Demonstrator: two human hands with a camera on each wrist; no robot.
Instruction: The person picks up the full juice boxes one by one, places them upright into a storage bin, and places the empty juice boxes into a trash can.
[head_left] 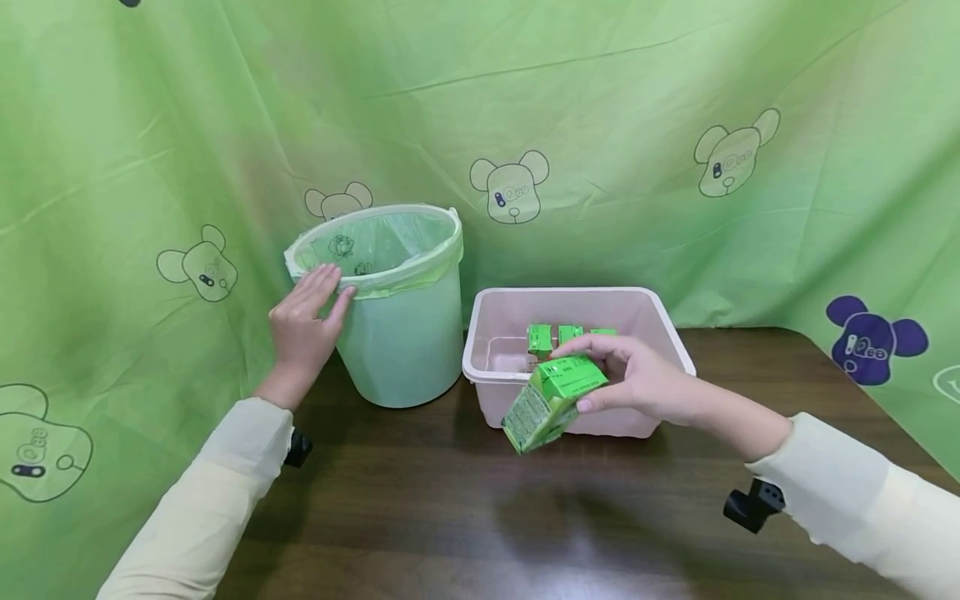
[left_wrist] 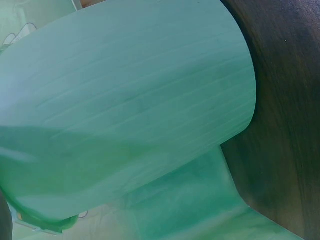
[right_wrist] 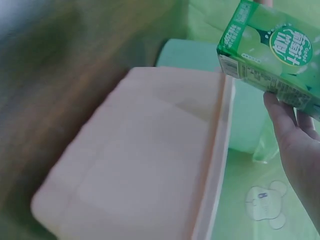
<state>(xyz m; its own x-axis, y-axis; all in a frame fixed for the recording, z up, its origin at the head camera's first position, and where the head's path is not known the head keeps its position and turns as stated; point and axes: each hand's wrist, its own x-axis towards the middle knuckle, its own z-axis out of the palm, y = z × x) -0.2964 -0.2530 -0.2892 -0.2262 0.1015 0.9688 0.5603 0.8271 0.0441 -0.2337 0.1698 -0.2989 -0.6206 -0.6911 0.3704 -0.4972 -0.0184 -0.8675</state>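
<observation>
My right hand grips a green drink carton between thumb and fingers, tilted in front of the near wall of a pale pink plastic basin. The same carton shows its printed front in the right wrist view, with the fingers against its underside. Several small green cartons stand inside the basin, partly hidden by the hand. To the left, my left hand rests on the near rim of a mint-green trash bin, fingers fairly straight over the edge.
A thin translucent liner covers the bin's inside and folds over its rim. Bin and basin stand side by side on a dark wooden table. Behind them hangs a green curtain printed with cartoon bear heads.
</observation>
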